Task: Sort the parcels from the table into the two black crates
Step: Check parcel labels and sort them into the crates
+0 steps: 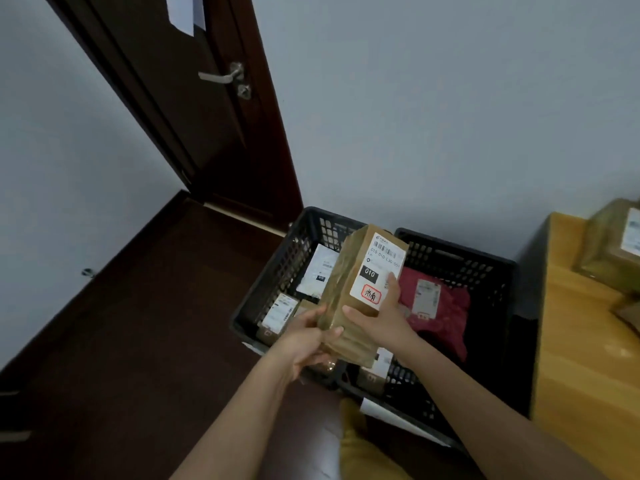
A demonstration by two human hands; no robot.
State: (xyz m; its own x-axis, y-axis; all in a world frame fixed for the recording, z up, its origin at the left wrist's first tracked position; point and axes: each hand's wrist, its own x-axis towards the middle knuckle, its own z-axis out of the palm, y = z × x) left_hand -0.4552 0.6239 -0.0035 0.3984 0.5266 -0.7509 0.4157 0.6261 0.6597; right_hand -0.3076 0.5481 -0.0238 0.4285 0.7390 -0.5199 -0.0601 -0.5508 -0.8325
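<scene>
I hold a long brown cardboard parcel (349, 292) with a white label marked 010 above the two black crates. My left hand (310, 336) grips its lower left end, fingers curled round the edge. My right hand (377, 315) grips its right side, thumb on the label. The left crate (277, 271) holds a white flat parcel (320, 271) and a small brown box (278, 315). The right crate (485, 268) holds a red soft parcel (446, 313) and a small box (375, 370) partly hidden under the held parcel.
A wooden table (571, 341) stands at the right with a taped brown parcel (613, 244) on it. A dark door (207, 109) and white wall are behind the crates. The floor is dark wood. A yellow-clad leg (360, 441) shows near the bottom.
</scene>
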